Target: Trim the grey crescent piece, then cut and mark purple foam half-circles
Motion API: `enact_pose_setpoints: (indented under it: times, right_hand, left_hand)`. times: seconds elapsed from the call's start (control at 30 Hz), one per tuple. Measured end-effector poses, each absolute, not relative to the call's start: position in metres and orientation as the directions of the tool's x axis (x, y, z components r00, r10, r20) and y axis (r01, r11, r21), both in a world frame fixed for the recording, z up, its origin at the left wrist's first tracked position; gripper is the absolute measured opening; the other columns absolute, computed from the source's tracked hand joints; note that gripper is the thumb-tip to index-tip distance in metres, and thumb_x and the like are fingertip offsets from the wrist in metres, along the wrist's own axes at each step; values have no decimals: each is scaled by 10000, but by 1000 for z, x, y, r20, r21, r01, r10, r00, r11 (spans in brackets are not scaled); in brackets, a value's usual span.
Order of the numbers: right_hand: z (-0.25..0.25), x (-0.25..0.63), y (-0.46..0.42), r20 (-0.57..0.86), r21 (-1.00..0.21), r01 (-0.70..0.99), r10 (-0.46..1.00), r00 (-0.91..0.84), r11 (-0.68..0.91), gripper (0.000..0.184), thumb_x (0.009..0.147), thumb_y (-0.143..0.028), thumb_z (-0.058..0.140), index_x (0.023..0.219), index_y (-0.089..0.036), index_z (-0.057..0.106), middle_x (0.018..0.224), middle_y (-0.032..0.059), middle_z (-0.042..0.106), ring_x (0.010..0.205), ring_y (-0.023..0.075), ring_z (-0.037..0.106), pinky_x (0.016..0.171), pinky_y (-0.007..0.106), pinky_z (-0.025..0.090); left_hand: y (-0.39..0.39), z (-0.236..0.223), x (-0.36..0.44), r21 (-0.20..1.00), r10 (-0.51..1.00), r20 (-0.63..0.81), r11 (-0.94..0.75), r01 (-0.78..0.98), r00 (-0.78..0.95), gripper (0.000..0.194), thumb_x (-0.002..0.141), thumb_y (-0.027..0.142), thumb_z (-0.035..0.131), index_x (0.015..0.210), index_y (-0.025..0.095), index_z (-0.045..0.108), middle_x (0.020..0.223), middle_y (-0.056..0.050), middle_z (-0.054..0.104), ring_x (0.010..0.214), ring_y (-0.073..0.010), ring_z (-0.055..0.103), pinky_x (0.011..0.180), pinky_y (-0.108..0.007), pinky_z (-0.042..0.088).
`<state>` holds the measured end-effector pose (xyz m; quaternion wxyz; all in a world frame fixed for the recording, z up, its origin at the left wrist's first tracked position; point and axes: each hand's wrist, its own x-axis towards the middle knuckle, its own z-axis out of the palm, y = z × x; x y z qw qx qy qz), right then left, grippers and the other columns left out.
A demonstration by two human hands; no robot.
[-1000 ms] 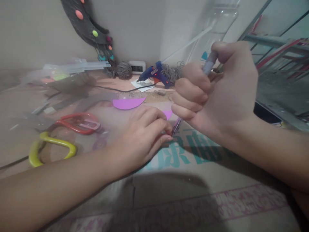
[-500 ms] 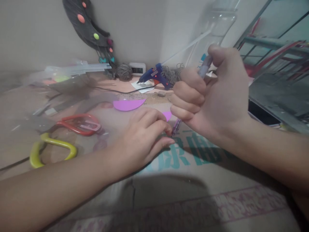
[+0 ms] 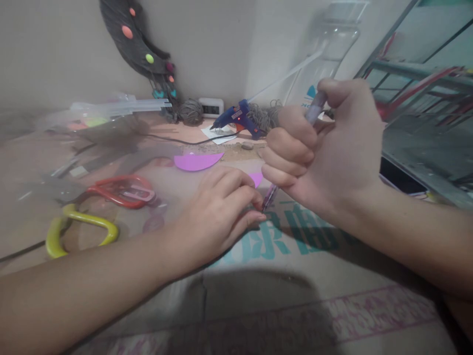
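My right hand [image 3: 318, 143] is wrapped in a fist round a pen [image 3: 270, 196], its thumb pressed over the grey top end. The pen slants down and left, and its purple see-through lower end reaches the fingertips of my left hand [image 3: 225, 207]. My left hand lies low over the cardboard [image 3: 258, 296], fingers bent and thumb close to the forefinger; whatever they pinch is hidden. Behind these fingers shows part of a purple paper piece [image 3: 255, 178]. Another purple piece with a curved edge [image 3: 197, 161] lies just beyond my left hand.
At left lie scissors with red handles [image 3: 121, 190] and a yellow-handled tool [image 3: 88, 217]. A blue glue gun [image 3: 236, 116] stands at the back, near grey yarn [image 3: 191, 112], a small white digital clock [image 3: 211, 107] and a clear bottle [image 3: 330, 49]. A phone [image 3: 401, 175] lies right.
The view has shifted slightly, so the background sits a little lower. Both hands and the pen keep nearly the same pose.
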<state>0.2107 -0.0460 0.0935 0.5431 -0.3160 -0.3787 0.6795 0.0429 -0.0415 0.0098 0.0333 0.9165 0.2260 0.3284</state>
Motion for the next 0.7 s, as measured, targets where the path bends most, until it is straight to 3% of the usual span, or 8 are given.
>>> enact_pose_setpoints:
  times: [0.17, 0.3, 0.43, 0.7]
  right_hand:
    - [93, 210, -46, -1, -854, -509, 978, -207, -109, 454, 828, -445, 377, 548, -214, 105, 449, -62, 74, 379, 71, 83, 351, 216, 104]
    - [93, 211, -44, -16, -859, -495, 973, -229, -130, 487, 887, -506, 242, 521, -214, 106, 422, -53, 78, 362, 79, 82, 342, 225, 104]
    - [93, 210, -45, -4, -860, -497, 977, -213, -112, 522, 869, -520, 364, 537, -217, 100, 429, -61, 89, 375, 71, 80, 347, 219, 104]
    - [89, 213, -41, 43, -901, -431, 973, -226, -60, 640, 892, -669, 401, 505, -220, 160, 422, -63, 106, 375, 86, 105, 333, 222, 156]
  left_hand:
    - [-42, 11, 44, 206, 439, 586, -894, 399, 681, 159, 975, 347, 582, 934, 195, 609, 987, -49, 617, 949, -196, 535, 870, -350, 450]
    - [-41, 12, 44, 206, 437, 586, -895, 396, 682, 151, 968, 333, 596, 923, 190, 612, 980, -49, 618, 943, -192, 536, 871, -344, 451]
    - [-41, 12, 44, 212, 445, 575, -891, 400, 686, 150, 966, 340, 599, 928, 195, 608, 990, -46, 617, 955, -192, 535, 878, -346, 448]
    - [-42, 10, 43, 219, 455, 568, -887, 406, 686, 151, 973, 347, 589, 945, 199, 601, 1003, -51, 613, 964, -197, 532, 880, -352, 449]
